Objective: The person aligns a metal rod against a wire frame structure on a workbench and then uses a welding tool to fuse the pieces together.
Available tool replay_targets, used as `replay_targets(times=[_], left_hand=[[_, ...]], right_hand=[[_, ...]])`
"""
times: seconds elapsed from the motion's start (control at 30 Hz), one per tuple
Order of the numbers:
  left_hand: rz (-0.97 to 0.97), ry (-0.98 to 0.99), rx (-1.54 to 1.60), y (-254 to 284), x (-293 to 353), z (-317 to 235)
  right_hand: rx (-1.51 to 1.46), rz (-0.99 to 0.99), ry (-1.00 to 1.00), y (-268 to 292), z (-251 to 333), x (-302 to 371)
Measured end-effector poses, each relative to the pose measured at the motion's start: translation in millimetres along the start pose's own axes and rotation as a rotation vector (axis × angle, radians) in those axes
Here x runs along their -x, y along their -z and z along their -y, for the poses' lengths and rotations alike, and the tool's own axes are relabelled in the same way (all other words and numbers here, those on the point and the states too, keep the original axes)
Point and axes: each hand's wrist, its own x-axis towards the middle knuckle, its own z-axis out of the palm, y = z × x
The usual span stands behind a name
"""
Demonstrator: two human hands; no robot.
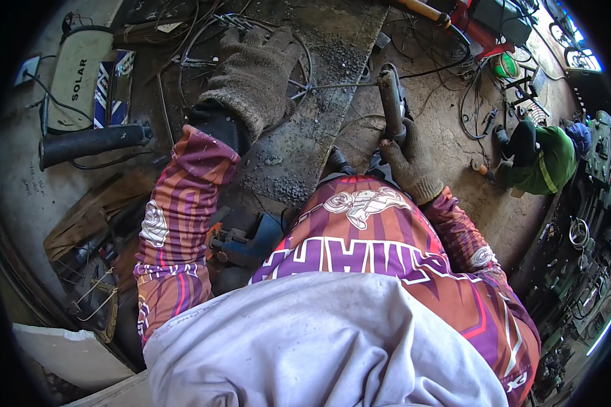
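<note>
My left hand point(254, 81), in a brown knit glove, is closed over a round metal frame point(311, 68) of thin rods on a dark, gritty metal bench top point(326, 129). The glove covers much of the frame, and the fingertips are partly hidden. Off the bench's right edge, my right hand point(414, 163), gloved too, grips a welding electrode holder point(392, 102). A thin welding rod point(346, 85) sticks out leftward from its jaws. The rod's tip is at the frame's right side; I cannot tell whether they touch.
Left stand a pale boxy machine point(81, 78) and a dark pipe point(95, 146). A blue power tool point(241, 237) lies below the bench. A wooden-handled tool point(421, 8) and cables are at top right. Another person in green point(546, 159) crouches at right, beside machinery point(594, 203).
</note>
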Motion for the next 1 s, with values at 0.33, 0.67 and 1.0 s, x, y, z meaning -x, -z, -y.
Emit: replay_targets(times=[0.33,0.67,1.0], left_hand=[[0.091,-0.006,0.003,20,-2,-4],[-0.095,-0.007,0.005,-11,-1,1],[0.003,-0.021,0.068,-16,-9,6]], right_hand=[[0.319,-0.08,0.2,-4,25,7],[0.492,-0.067,0.089,-6,39,7],[0.582,0.07,0.313,-9,1,-1]])
